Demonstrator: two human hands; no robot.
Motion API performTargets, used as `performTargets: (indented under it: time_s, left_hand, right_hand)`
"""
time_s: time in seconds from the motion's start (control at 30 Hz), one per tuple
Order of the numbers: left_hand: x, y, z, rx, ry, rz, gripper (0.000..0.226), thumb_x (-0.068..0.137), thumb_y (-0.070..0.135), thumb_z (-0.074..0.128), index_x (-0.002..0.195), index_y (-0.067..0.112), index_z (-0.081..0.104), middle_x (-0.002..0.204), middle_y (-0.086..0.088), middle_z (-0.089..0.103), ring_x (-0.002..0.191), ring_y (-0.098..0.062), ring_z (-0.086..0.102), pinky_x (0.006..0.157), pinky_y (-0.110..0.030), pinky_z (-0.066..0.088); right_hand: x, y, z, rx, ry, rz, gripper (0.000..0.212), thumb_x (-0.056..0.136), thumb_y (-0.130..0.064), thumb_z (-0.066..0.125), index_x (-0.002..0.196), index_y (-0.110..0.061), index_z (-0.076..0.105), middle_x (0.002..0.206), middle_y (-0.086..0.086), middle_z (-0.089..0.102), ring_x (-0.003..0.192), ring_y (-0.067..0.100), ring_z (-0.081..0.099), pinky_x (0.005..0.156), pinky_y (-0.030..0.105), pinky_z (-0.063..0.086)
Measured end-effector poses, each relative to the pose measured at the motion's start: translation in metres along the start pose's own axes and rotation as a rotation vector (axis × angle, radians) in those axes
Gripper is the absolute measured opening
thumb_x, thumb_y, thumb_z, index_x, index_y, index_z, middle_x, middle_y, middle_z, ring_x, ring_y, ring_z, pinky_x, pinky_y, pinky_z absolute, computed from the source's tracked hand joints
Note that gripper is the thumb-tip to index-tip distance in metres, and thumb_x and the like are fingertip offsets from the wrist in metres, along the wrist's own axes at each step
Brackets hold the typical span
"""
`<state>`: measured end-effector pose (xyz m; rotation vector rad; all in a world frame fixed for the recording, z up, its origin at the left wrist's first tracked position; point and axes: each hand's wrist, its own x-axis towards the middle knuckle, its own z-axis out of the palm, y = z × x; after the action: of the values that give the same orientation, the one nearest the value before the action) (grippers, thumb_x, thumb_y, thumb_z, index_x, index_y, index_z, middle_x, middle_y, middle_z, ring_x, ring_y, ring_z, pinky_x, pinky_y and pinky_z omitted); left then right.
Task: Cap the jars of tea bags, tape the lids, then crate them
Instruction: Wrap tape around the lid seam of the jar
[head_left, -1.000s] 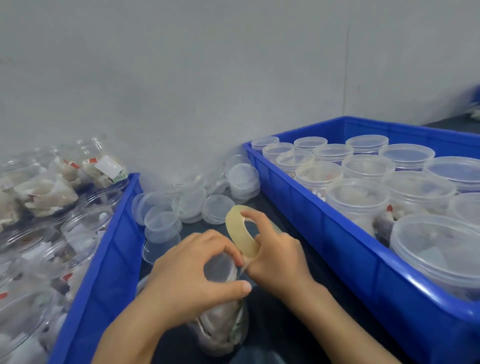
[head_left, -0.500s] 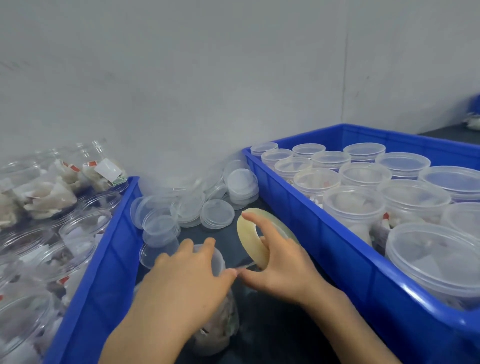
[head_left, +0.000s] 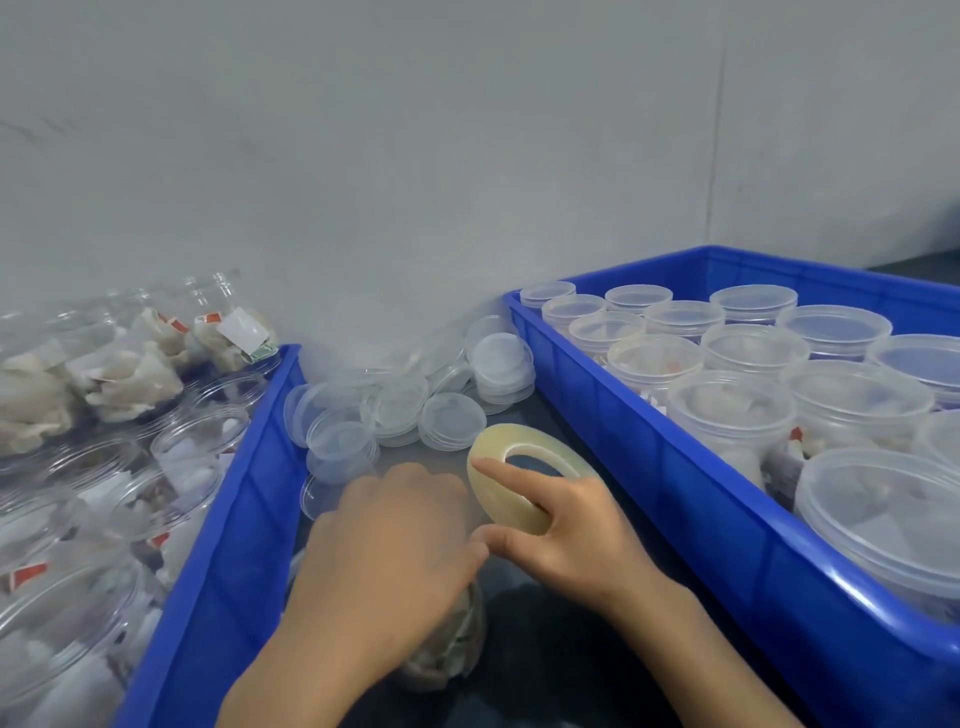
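A: What does the work sit on?

B: A dark bench (head_left: 550, 670), pushed up against a plain grey wall (head_left: 415, 156). Only a narrow strip of it shows, running between two blue crates.

A: And the crates?

B: The right crate (head_left: 727, 545) runs along the bench's right edge and is packed with upright clear jars, all lidded (head_left: 732, 405); pale tea bags show through their walls. The left crate (head_left: 218, 545) lies along the left edge and holds open jars (head_left: 202, 441), also with tea bags inside, some with small red tags. More filled jars (head_left: 104, 364) are heaped at its far end, against the wall.

A: Any spare lids?

B: A loose pile of clear lids (head_left: 405, 410) lies at the back edge of the bench, by the wall, between the two crates.

A: Where is the jar being worked on?

B: The jar (head_left: 452, 639) is on the bench strip near the front edge, just beside the left crate. The left hand (head_left: 395, 551) covers its top, fingers curved down over the lid, gripping it. Tea bags show through the lower wall.

A: And the other hand?

B: The right hand (head_left: 571, 540) clasps a tape roll (head_left: 524, 473), forefinger laid across its face and thumb below, just right of the jar's top. The two thumbs nearly meet. I cannot tell whether a strip of tape reaches the lid.
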<state>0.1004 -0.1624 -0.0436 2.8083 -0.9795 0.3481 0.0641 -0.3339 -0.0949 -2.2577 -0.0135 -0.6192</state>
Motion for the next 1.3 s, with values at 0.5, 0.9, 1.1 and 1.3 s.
performTargets:
  time_s: [0.5,0.9,1.1,1.3]
  left_hand:
    - [0.003,-0.001,0.006,-0.051,0.018,-0.045,0.043,0.08,0.065,0.029,0.119,0.048,0.034,0.124,0.026,0.035,0.117,-0.007,0.032,0.088,-0.029,0.033]
    - [0.004,0.003,0.012,-0.002,0.124,-0.141,0.059,0.071,0.061,0.018,0.12,0.044,0.047,0.111,0.023,0.049,0.103,-0.006,0.041,0.074,-0.029,0.036]
    - [0.009,0.004,0.015,0.055,0.082,-0.205,0.053,0.082,0.057,0.031,0.132,0.041,0.04,0.126,0.018,0.046,0.112,-0.014,0.041,0.079,-0.034,0.035]
    - [0.012,0.007,0.015,0.048,0.08,-0.222,0.046,0.083,0.053,0.034,0.123,0.035,0.046,0.119,0.012,0.05,0.109,-0.022,0.043,0.077,-0.037,0.035]
  right_hand:
    - [-0.006,-0.009,-0.001,-0.054,0.025,-0.064,0.053,0.081,-0.042,0.067,0.131,-0.039,0.05,0.083,0.001,0.07,0.083,0.009,0.061,0.076,0.019,0.044]
    - [0.004,-0.006,0.015,0.22,0.168,0.095,0.043,0.067,-0.035,0.08,0.106,-0.045,0.065,0.052,-0.022,0.049,0.056,-0.005,0.048,0.059,0.011,0.033]
    - [0.012,-0.008,0.021,0.26,0.175,0.086,0.035,0.069,-0.033,0.076,0.087,-0.059,0.061,0.056,0.006,0.05,0.053,0.002,0.04,0.055,0.026,0.038]
    - [0.023,-0.011,0.023,0.312,0.136,0.159,0.03,0.067,-0.036,0.075,0.088,-0.055,0.067,0.053,0.006,0.051,0.051,0.013,0.042,0.054,0.035,0.041]
